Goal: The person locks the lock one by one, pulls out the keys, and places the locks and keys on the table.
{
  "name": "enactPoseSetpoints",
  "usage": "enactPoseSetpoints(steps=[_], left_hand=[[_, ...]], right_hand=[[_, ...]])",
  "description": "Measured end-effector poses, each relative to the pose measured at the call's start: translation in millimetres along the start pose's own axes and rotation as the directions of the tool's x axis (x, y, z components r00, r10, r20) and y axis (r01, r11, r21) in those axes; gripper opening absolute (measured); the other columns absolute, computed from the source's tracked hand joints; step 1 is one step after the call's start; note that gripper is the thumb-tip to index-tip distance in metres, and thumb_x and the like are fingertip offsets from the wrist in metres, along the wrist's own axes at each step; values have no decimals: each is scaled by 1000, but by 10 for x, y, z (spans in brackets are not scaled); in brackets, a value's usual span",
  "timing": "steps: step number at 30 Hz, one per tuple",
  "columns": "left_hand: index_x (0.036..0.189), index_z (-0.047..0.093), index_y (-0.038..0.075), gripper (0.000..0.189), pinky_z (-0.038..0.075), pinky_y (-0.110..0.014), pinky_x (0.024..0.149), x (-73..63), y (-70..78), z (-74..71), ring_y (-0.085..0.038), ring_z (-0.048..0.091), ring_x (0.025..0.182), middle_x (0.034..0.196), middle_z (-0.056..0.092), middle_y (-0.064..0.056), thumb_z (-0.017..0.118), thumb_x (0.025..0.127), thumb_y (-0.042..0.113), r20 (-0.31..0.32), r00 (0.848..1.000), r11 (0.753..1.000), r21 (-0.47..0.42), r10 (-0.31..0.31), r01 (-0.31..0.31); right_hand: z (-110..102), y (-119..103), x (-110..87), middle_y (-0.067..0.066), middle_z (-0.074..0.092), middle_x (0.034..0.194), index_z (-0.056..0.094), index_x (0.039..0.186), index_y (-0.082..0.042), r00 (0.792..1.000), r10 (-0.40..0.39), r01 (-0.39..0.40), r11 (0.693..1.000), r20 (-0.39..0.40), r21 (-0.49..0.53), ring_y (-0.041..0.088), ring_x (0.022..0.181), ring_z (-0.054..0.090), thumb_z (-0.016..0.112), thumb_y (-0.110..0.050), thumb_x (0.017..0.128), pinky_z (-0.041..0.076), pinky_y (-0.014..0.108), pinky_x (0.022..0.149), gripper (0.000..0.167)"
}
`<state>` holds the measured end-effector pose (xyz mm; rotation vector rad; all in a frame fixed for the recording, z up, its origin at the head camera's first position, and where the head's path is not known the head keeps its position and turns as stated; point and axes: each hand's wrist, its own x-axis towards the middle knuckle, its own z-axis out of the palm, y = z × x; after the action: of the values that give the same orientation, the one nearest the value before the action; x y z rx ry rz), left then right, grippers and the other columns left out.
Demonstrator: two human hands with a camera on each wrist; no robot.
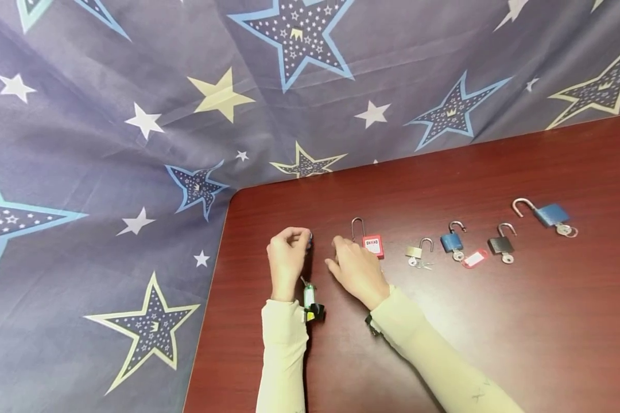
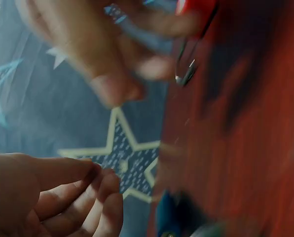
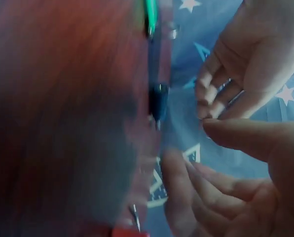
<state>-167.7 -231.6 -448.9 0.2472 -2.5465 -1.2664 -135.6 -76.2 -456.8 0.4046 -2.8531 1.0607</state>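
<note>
Over the left part of the table my left hand [image 1: 287, 258] has thumb and fingertips drawn together; I cannot tell whether something small is pinched there. Beside its fingertips a blue padlock [image 3: 159, 101] stands on the table, mostly hidden by the hand in the head view. A green key tag [image 1: 309, 295] with a ring lies by the left wrist. My right hand [image 1: 359, 269] hovers just right of it, fingers loosely bent with nothing between them, and looks blurred in the left wrist view. A red padlock [image 1: 374, 245] with a long raised shackle lies just beyond the right hand.
To the right lie a brass padlock [image 1: 414, 252], a blue padlock [image 1: 451, 242], a black padlock [image 1: 500, 245] and a larger blue padlock [image 1: 551, 215], shackles open and keys attached. A red key tag [image 1: 475, 258] lies among them. A star-patterned cloth [image 1: 150, 241] borders the table [image 1: 547, 344].
</note>
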Motion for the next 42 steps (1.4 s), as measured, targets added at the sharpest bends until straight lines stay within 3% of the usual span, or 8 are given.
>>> enactPoseSetpoints(steps=[4,12,15,22,29,36,42], left_hand=[[90,78,13,11,56,-35,73,-87,58,153,-14,72,66,76,75,-2,71,91,22,4,1000,999,42,10,-11],[92,77,15,8,55,-36,76,-242,132,366,-11,71,70,79,76,1,73,90,21,61,998,999,28,24,-26],[98,77,13,11,55,-36,78,-287,147,425,-13,73,74,85,77,-1,73,89,17,100,994,999,5,38,-39],[107,74,8,19,55,-36,80,-399,177,533,-14,74,81,95,77,-3,72,89,14,200,980,1000,-21,-12,16],[109,73,10,21,57,-34,80,-435,210,565,-16,73,86,99,75,-4,73,89,17,300,954,999,29,-27,19],[118,70,9,28,56,-35,83,-413,255,591,-18,73,89,102,75,-6,72,90,14,396,918,999,40,-10,-6],[115,71,7,26,57,-33,81,-417,293,620,-19,73,88,101,75,-7,71,91,15,388,921,1000,24,-12,3]], right_hand=[[-86,109,-30,15,65,100,61,113,-1,997,-30,25,997,-75,-71,35,87,67,74,-20,88,56,50,65,35],[-256,494,-46,17,59,99,61,107,3,992,-68,49,984,-104,-174,37,93,58,77,-14,84,52,49,78,34],[-323,590,-34,19,59,101,60,110,4,996,-55,43,986,-72,-162,38,95,57,77,-11,84,52,50,80,35],[-419,710,-7,18,61,106,61,116,2,996,-47,50,998,77,-44,36,103,57,72,-8,87,50,51,90,32],[-495,744,-11,15,61,109,62,124,1,983,-39,30,998,180,56,31,102,57,73,-8,88,49,48,92,40],[-530,763,-10,18,59,112,59,130,5,979,-45,41,999,201,26,32,104,55,75,-7,86,48,49,93,49],[-547,780,-16,16,61,108,61,127,2,982,-54,54,999,183,8,31,102,56,78,-10,84,49,48,92,48]])
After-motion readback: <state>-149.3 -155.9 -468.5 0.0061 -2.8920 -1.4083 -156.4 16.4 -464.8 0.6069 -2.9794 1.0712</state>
